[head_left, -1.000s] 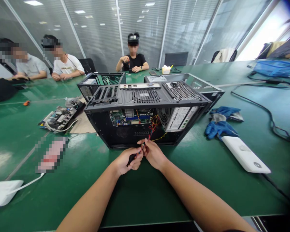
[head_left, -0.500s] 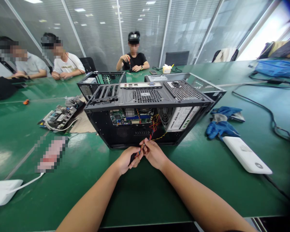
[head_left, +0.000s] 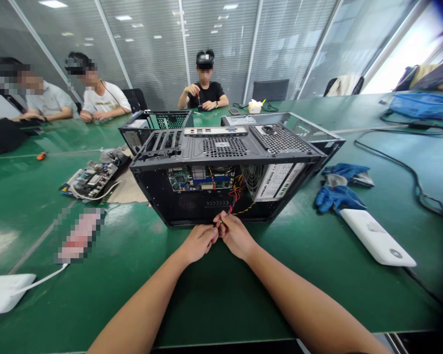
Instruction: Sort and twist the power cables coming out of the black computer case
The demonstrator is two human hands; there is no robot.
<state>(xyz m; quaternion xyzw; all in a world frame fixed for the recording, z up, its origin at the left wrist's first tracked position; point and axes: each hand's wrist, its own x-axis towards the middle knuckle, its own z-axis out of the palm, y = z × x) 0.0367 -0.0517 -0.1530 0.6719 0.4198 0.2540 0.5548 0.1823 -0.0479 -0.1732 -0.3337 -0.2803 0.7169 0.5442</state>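
Note:
A black computer case (head_left: 214,153) stands open towards me on the green table. Inside it are a green circuit board (head_left: 199,179), a power supply (head_left: 280,181) with a white label, and loose coloured cables (head_left: 235,194). In front of the case's lower edge, my left hand (head_left: 200,242) is closed on the bundle of coloured cables, most of which its fingers cover. My right hand (head_left: 237,235) touches it and pinches the same bundle slightly higher, where the wires run up into the case.
Blue gloves (head_left: 337,194) and a white power bank (head_left: 376,237) lie at the right. A circuit board (head_left: 92,180) on cardboard and a blurred pink item are at the left. More case frames stand behind; three people sit across the table.
My left hand has turned over the cables, so its back now hides the bundle and the dark end that showed before. My right hand has barely moved.

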